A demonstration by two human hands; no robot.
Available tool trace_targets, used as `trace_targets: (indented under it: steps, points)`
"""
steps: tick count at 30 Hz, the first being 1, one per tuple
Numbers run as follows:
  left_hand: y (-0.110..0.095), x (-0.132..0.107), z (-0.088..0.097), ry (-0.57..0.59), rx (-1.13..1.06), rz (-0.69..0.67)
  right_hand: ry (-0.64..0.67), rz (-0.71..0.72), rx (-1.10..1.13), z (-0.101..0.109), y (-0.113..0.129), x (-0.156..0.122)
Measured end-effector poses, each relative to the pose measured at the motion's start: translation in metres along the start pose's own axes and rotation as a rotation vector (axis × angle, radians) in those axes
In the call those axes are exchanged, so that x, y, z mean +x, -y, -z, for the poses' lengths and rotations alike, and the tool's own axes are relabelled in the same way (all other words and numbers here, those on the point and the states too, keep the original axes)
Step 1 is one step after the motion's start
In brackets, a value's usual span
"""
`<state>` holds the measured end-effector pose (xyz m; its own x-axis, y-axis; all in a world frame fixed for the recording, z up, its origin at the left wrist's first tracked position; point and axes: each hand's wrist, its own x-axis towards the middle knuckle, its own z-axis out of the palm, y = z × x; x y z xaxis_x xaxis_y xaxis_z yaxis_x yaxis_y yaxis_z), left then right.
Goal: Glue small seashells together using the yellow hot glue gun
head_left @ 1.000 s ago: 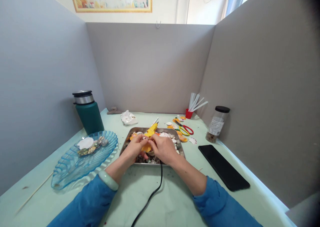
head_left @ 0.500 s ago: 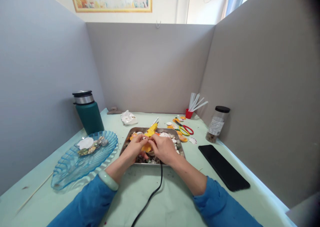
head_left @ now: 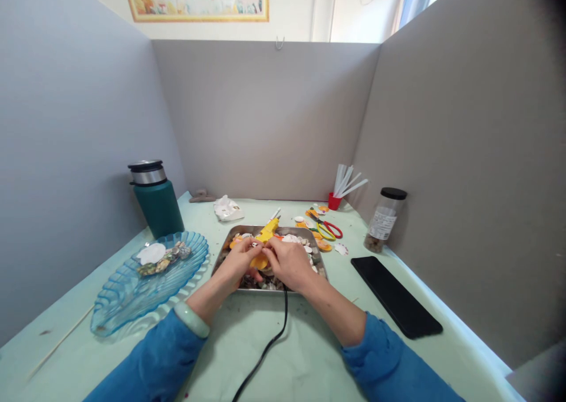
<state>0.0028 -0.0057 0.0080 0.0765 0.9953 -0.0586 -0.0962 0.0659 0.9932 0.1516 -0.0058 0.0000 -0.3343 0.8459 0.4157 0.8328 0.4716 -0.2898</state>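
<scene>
Metal tray beneath left hand and right hand

From the head camera, both hands meet over the middle of the tray, fingertips nearly together. The left hand is narrowed to a pinch, with a small whitish piece at its fingertips, too small to identify. The right hand's fingers are bent inward beside it; whether they grip anything is hidden, so I cannot tell. An orange piece shows just below the fingers. Directly beyond them, a yellow hot glue gun lies with its nozzle over the tray's far edge. Small shells or stones fill much of the tray, and a black cable runs from its near edge across the pale green tablecloth.

To the left, a blue scalloped plate bears a white disc, near a teal bottle. Beyond the tray's right side lie scissors; a red cup holds translucent sticks. Farther right are a black-lidded jar and a flat black slab.
</scene>
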Motion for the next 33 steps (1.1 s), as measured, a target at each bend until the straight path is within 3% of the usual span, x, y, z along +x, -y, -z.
trace_targets:
  steps: [33]
  points:
    - [0.0005, 0.0009, 0.0000, 0.007, 0.041, -0.008, -0.001, 0.001, -0.007, -0.0008, -0.0007, 0.0003]
